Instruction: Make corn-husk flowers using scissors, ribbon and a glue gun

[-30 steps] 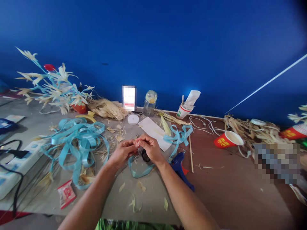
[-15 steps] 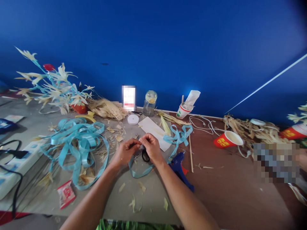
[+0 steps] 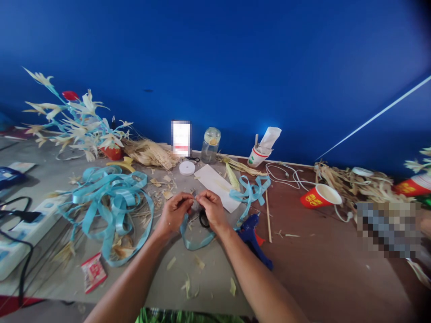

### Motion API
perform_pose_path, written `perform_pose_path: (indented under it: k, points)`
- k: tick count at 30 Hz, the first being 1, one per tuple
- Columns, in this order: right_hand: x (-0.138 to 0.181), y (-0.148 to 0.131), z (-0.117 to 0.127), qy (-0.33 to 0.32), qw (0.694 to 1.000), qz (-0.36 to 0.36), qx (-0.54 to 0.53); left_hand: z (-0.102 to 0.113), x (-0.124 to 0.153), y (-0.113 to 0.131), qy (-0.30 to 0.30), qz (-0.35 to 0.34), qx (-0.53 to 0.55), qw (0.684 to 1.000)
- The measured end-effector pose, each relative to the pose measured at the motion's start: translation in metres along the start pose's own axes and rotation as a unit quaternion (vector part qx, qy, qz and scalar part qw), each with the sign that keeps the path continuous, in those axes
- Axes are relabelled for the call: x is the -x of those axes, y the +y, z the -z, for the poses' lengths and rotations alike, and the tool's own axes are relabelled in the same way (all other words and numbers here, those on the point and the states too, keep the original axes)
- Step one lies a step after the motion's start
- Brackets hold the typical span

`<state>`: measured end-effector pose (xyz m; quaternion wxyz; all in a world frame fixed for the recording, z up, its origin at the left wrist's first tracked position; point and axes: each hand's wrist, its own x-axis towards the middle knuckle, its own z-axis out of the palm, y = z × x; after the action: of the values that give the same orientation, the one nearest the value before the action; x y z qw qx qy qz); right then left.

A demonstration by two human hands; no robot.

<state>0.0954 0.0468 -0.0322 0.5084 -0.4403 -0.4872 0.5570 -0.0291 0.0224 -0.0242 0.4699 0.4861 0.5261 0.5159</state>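
Observation:
My left hand [image 3: 175,211] and my right hand [image 3: 211,208] meet above the grey table [image 3: 208,282], fingertips pinched close together on a small pale piece I cannot make out. A loop of light blue ribbon [image 3: 195,240] hangs down below the hands onto the table. Black scissors [image 3: 203,220] lie just under my right hand. A blue glue gun [image 3: 253,237] rests to the right of my right forearm.
A big tangle of blue ribbon [image 3: 111,197] lies left. At the back stand a husk-flower bouquet [image 3: 74,121], dried husks [image 3: 151,152], a white tape roll [image 3: 186,168], a glass jar [image 3: 210,144] and a paper cup [image 3: 257,156]. A red cup [image 3: 319,195] lies right; a power strip [image 3: 23,224] far left.
Both hands have shifted slightly away from me and their fingertips have drawn a little apart, still pinching the small piece between them.

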Motion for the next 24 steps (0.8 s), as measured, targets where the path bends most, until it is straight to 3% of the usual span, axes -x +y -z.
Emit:
perform_pose_path:
  k: [12, 19, 24]
  points:
    - [0.003, 0.014, -0.012, -0.003, 0.985, -0.086, -0.151, -0.001, -0.002, -0.011, 0.040, -0.028, 0.062, 0.997]
    - [0.009, 0.015, -0.019, 0.000, 0.967, -0.097, -0.235, -0.005, -0.001, -0.022, 0.067, -0.013, 0.120, 0.990]
    - [0.011, 0.007, -0.023, 0.010, 0.950, -0.106, -0.292, -0.006, 0.000, -0.017, 0.058, -0.053, 0.099, 0.992]
